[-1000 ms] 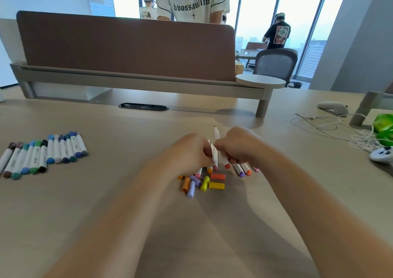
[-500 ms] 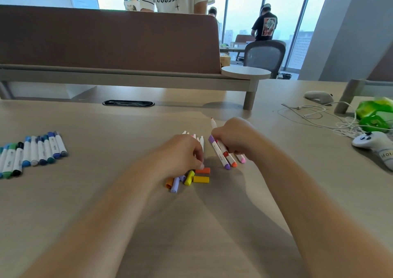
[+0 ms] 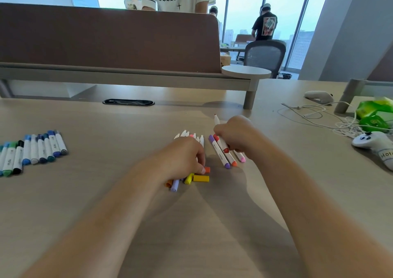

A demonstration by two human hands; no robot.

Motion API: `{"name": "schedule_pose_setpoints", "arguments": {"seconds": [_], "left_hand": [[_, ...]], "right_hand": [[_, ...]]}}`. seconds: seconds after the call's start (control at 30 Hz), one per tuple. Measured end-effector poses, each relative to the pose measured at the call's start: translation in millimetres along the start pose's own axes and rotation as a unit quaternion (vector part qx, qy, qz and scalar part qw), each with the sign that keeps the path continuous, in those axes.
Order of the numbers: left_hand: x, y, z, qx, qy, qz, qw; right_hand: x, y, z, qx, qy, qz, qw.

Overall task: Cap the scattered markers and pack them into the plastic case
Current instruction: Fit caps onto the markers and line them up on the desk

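- Right hand (image 3: 234, 135) is grasping a red marker (image 3: 222, 144), hiding its barrel.
- Left hand (image 3: 182, 158) is covering loose caps (image 3: 201, 178); its fingers' grasp is hidden, cannot tell.

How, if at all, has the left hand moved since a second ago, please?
Yes: the left hand has dropped from the red marker in the right hand toward the person, fingertips now on the orange cap.
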State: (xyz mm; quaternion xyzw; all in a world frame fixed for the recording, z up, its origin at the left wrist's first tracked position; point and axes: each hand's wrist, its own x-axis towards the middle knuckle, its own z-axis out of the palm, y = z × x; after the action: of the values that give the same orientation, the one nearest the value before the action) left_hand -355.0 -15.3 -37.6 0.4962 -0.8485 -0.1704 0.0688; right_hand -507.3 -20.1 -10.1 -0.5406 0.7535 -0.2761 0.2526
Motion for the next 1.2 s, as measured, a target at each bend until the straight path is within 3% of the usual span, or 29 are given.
{"name": "schedule_pose_setpoints", "arguments": {"seconds": [0.27, 0.9, 1.1, 1.2], "left_hand": [[1.0, 5.8, 1.7, 0.023, -0.005, -0.010, 1.000], [-5.5, 4.5, -5.3, -0.061, 0.062, -0.001, 0.996], [-5.6, 1.5, -7.3, -0.073, 0.042, 0.010, 0.996], [-5.0, 0.2, -5.4, -0.039, 0.013, 0.008, 0.999]], "right_hand": [[1.5, -0.1, -1.9, 0.010, 0.010, -0.001, 1.000], [-1.0, 2.6, 0.6, 0.009, -0.022, -0.010, 1.000], [-9.9, -2.8, 4.6, -0.130, -0.120, -0.005, 0.984], [-8.2, -3.9, 11.4, -0.199, -0.107, -0.006, 0.974]]}}
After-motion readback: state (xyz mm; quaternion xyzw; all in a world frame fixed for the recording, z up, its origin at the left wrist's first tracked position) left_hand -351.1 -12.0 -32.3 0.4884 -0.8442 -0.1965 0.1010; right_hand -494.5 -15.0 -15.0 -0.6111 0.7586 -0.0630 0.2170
